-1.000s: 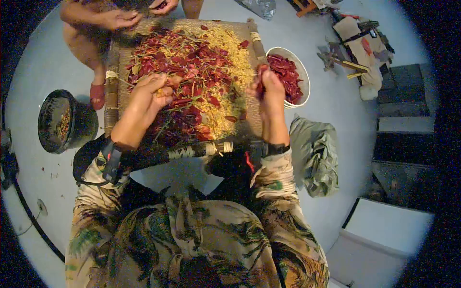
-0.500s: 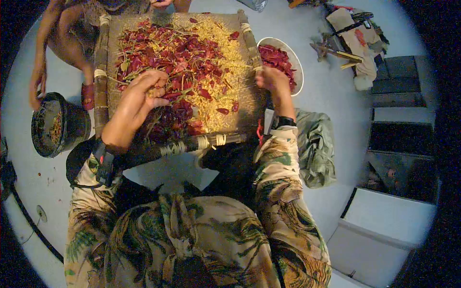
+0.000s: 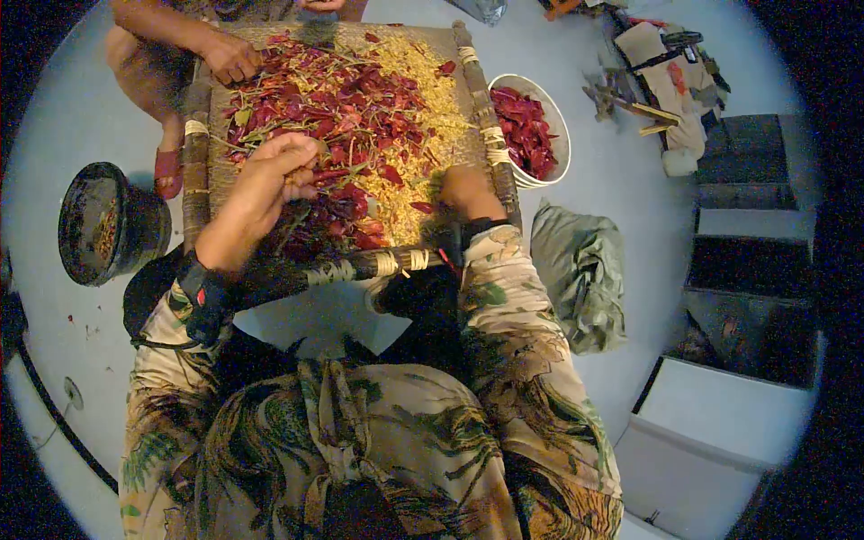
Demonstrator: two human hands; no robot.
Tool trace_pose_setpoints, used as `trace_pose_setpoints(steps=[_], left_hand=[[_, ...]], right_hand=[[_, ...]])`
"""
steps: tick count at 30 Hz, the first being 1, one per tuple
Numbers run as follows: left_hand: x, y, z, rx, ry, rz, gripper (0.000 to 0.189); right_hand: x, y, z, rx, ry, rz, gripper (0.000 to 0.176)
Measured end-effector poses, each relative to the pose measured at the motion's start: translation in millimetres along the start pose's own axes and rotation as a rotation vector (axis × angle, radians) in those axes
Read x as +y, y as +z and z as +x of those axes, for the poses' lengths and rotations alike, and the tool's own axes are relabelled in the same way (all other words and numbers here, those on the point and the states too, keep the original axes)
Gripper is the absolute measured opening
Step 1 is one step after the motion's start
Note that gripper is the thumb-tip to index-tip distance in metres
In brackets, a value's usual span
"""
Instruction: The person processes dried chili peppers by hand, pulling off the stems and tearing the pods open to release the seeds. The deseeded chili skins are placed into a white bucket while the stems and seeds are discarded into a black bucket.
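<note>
A woven tray (image 3: 216,148) with a wooden frame lies in front of me, spread with dried red chili peppers (image 3: 346,117) and loose yellow seeds (image 3: 439,94). Over its left part is my left hand (image 3: 270,180), fingers curled and pinched together. Red chili shows right by the fingertips, but what they hold is hidden. Low over the seeds at the tray's right side, my right hand (image 3: 466,191) looks closed and blurred; its fingers are hidden from me. One dark red chili (image 3: 423,207) lies just left of it.
A white bucket (image 3: 565,144) of red chili pieces stands right of the tray. At the left is a black bucket (image 3: 148,225) with some bits inside. Another person's hand (image 3: 232,58) rests at the tray's far left corner. A grey-green sack (image 3: 580,270) lies at the right.
My right hand has moved from the tray's right edge, by the white bucket, inward over the seeds. The other person's hand has gone from the black bucket to the tray. My left hand barely moved.
</note>
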State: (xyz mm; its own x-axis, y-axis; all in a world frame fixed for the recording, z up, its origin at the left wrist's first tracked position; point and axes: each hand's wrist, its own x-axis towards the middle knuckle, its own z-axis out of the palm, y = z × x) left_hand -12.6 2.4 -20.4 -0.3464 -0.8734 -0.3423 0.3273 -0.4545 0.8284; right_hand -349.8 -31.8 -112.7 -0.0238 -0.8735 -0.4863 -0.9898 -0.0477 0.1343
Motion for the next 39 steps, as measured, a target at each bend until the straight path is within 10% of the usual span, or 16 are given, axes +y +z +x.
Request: trace_pose_setpoints(steps=[2,8,13,24,39], left_hand=[[3,1,-3,0.007,-0.001,0.021,0.012],[1,3,-2,-0.032,0.021,-0.001,0.010],[-3,4,2,-0.033,0.001,0.013,0.011],[-13,17,1,-0.132,0.011,0.130,0.011],[-20,42,-9,-0.056,0.256,0.334,0.009]], right_hand=[[9,-14,6,-0.226,-0.031,0.163,0.038],[12,-6,-31,0.392,-0.130,0.187,0.037],[-7,-7,-23,0.146,-0.032,0.083,0.037],[-19,-81,-52,-0.100,-0.210,1.559,0.017],[-86,-71,-75,-0.319,-0.330,1.977,0.012]])
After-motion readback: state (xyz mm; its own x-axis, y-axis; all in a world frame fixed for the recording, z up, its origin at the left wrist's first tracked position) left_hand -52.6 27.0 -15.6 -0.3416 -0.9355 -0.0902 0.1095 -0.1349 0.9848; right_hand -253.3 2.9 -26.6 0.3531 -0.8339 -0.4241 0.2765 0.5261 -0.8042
